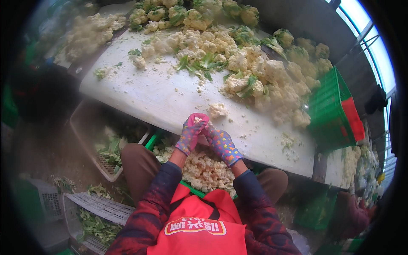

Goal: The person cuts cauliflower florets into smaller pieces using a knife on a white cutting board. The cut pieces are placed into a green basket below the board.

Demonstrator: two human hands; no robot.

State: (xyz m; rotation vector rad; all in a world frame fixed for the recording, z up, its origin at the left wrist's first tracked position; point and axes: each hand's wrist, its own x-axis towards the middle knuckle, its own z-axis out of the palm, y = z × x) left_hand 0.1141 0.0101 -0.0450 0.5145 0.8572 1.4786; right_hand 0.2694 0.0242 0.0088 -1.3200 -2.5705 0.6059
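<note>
a seated person in patterned purple gloves works at the near edge of a white desk (153,97), the left hand (190,132) and the right hand (222,144) drawn close together over a small cauliflower piece (198,120). the left hand's fingers curl shut around the piece, which shows only as a pale patch at the fingertips; the right hand presses in from the side, touching it, though whether that hand holds anything of its own cannot be told. just beyond the hands, a loose floret (217,110) lies on the desk, near but apart from them. further back, a heap of whole cauliflower heads (272,80) and green leaf trimmings spreads across the desk. directly below the hands, between the person's knees, a green crate (187,185) holds cut florets (204,170). a grey crate (91,136) of leaves stands to the left.
</note>
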